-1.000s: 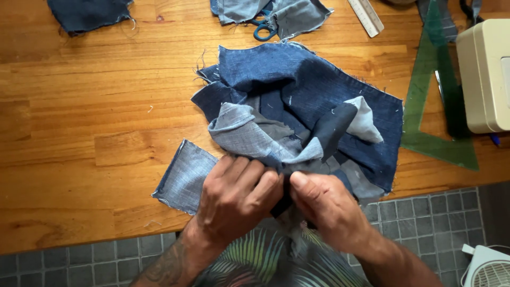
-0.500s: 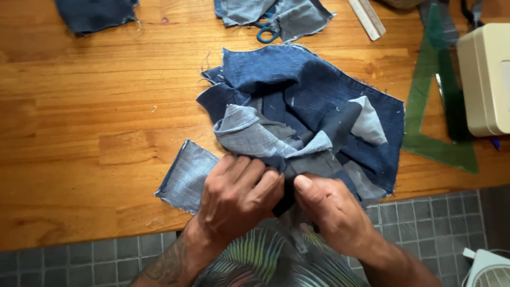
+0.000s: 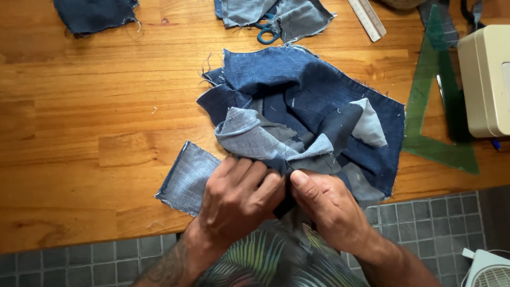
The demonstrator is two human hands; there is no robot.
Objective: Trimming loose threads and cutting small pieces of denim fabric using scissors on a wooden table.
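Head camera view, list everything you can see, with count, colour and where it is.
Denim pile: one heap of several patches, dark and pale blue, table centre, near edge under both hands.
Dark denim piece: one, navy, far left.
Pale denim scraps: a few, grey-blue, far centre.
Scissors: one, blue handles, partly under those scraps.
Ruler: one, pale, far right of centre.
Set square: one, green see-through, right of the pile.
Machine: one, cream, right edge.
Table: one, wood.
Floor: grey tiles.
White fan-like thing: one, bottom right corner.
Left hand: gripping the denim at the near edge.
Right hand: gripping the denim beside it.
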